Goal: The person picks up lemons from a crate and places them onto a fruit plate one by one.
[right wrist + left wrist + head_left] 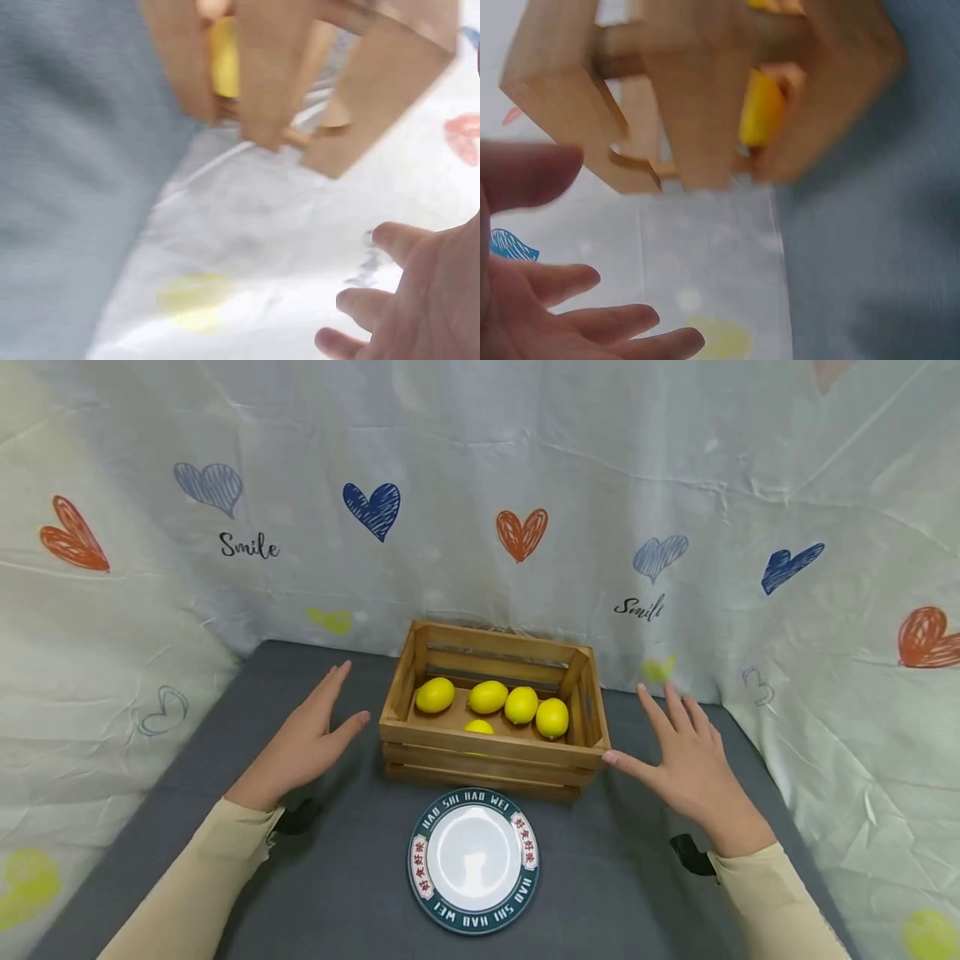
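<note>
Left grip (pixel 298 749), right grip (pixel 692 766) outstretched; crate (pixel 495 762) of lemons (pixel 488 697) between.

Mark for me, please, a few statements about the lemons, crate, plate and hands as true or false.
Five lemons show inside the wooden crate in the head view. True.
The plate lies inside the crate. False: it lies in front, on the dark grey tabletop.
The plate's rim bears lettering. True.
The left hand holds a lemon. False: it is empty.
The right hand is at the crate's right side. True.
</note>
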The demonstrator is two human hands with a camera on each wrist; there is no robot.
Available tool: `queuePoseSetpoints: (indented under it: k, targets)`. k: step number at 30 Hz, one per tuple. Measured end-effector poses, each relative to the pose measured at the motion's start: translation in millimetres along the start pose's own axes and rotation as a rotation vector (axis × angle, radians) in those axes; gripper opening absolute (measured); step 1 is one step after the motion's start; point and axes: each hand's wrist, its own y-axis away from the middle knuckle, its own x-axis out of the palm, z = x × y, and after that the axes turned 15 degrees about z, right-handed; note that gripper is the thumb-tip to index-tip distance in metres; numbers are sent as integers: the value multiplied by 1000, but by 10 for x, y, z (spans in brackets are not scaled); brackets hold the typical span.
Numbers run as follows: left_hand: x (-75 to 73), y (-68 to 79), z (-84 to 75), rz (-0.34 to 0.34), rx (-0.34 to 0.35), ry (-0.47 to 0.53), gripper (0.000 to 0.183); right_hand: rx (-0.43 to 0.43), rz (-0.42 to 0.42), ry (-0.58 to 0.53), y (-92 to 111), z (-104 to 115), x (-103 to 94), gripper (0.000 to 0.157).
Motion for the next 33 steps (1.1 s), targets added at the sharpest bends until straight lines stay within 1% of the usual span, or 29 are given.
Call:
queuePoseSetpoints:
  k: [3,5,8,12,16,18,22,25,28,30,33]
  targets:
    - [10,-70,-84,-13,3,108,85,-37,-12,26,-55,115,-198,111]
    - [12,-110,-111,-20,0,195,82,-70,-12,39,-115,237,-323,110]
    - [36,-203,-142,-16,16,328,80,-124,-13,60,-216,424,-490,108]
    - [136,-359,-161,23,53,491,79,-196,-10,113,-373,667,-673,105]
    - [245,-485,-152,65,49,614,78,-266,16,170,-561,907,-782,108]
    - [283,-525,-153,71,40,645,77,-291,44,185,-661,1019,-795,110]
    - [309,-581,-142,60,51,664,75,-346,92,195,-929,1246,-732,110]
    - [309,-599,-138,49,69,670,72,-391,126,196,-1131,1390,-643,107]
    - [305,-592,-132,47,74,670,69,-430,188,188,-1309,1519,-547,102]
    - [307,-585,-135,48,84,659,67,-455,234,192,-1407,1599,-492,99]
    - [314,-582,-134,39,106,650,67,-485,280,219,-1516,1723,-446,93]
